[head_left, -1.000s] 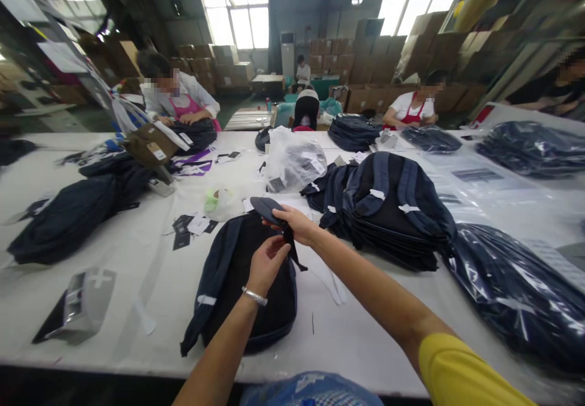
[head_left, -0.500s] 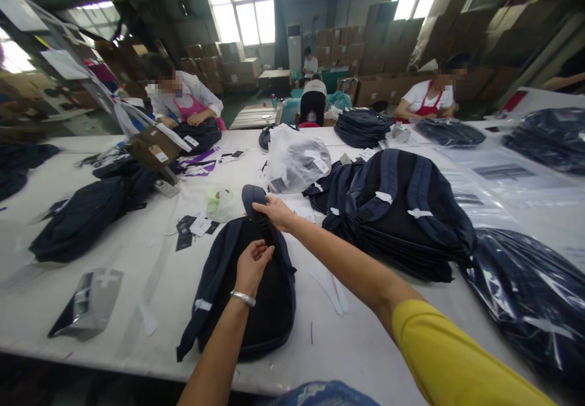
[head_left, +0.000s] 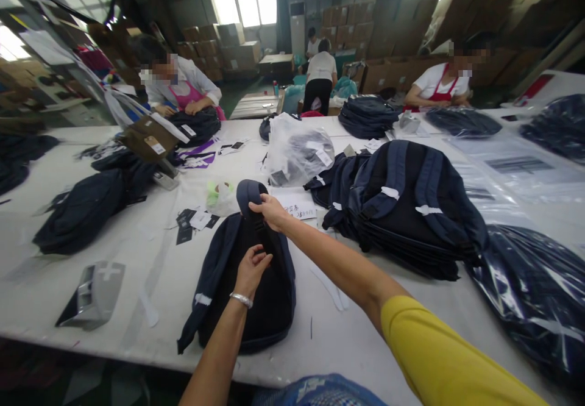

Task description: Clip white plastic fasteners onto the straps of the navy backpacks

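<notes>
A dark navy backpack [head_left: 249, 320] lies on the table before me, its black padded back upward. My right hand [head_left: 270, 212] is closed around one shoulder strap [head_left: 249, 194], lifting it into a loop above the bag's top. Black webbing [head_left: 261, 228] hangs from that strap. Lower down, my left hand [head_left: 251, 267] pinches at this webbing with thumb and fingers; the dark background partly hides the grip. The other shoulder strap [head_left: 214, 253], with a white wrap on it, lies along the bag's left side.
Stacked backpacks [head_left: 411, 211] stand to the right, beside a plastic-wrapped one [head_left: 534, 296]. Black and white tags [head_left: 194, 223], a clear plastic bag [head_left: 297, 153] and a silver-grey packet [head_left: 94, 293] lie on the table [head_left: 347, 345]. Co-workers [head_left: 183, 89] work across it.
The lifted strap and my right hand have shifted slightly left and up. My left hand has stayed nearly in place. In the background, a bent-over person has straightened up.
</notes>
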A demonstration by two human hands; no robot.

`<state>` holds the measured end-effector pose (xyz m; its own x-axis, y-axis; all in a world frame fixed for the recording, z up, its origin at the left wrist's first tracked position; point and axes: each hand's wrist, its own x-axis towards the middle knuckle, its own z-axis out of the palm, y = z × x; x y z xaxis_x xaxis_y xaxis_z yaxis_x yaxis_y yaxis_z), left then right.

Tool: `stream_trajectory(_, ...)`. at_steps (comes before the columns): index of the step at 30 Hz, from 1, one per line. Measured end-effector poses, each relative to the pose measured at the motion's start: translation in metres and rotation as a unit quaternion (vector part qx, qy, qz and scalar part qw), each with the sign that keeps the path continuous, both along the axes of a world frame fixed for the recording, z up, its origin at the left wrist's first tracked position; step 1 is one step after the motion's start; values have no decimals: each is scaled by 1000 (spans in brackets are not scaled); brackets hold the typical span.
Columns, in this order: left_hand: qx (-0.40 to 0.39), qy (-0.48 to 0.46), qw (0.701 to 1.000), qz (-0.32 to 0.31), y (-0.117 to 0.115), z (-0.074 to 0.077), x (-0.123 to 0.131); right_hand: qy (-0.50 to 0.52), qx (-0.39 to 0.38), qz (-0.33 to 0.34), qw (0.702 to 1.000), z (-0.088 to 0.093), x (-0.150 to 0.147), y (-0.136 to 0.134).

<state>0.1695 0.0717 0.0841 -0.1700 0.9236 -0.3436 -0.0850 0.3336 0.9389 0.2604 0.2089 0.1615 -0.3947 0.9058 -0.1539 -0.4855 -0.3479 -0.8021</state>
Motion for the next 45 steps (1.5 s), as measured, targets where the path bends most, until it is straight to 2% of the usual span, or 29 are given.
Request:
stream_trajectory(6, -24, 7, 1000, 7, -4, -13, 3, 4, -8, 1, 1000, -4, -1, -3)
stream_trajectory(11, -19, 54, 998, 1, -8, -20, 3, 17, -10, 11, 1000, -5, 0, -9)
stream_trajectory(17, -40, -7, 999, 10, -7, -20, 9, 29, -3, 42, 999, 4, 1, -13)
stream_trajectory(21, -5, 73, 997, -20, -5, -18, 6, 30, 7, 41, 999, 8, 4, -16)
stream_trajectory(25, 33, 166, 979, -111, -4, -22, 3, 25, 11, 48, 998, 14, 7, -20)
stream_trajectory(29, 34, 241, 963, -114, -3, -32, 4, 21, 19, 54, 998, 17, 12, -29)
stream_trajectory(32, 34, 205, 972, -109, -1, -37, 4, 24, 18, 52, 998, 13, 22, -42)
stream_trajectory(35, 7, 83, 988, -127, -2, -36, 2, 22, 8, 57, 998, 5, 38, -58)
stream_trajectory(38, -33, -21, 989, -140, -8, -34, 1, 15, -9, 56, 998, -3, 56, -70)
stream_trajectory(41, -35, -32, 986, -161, -14, -34, 4, 10, -17, 38, 999, -7, 66, -72)
stream_trajectory(45, 21, -12, 982, -185, -16, -35, 11, 5, -11, 24, 1000, -3, 67, -64)
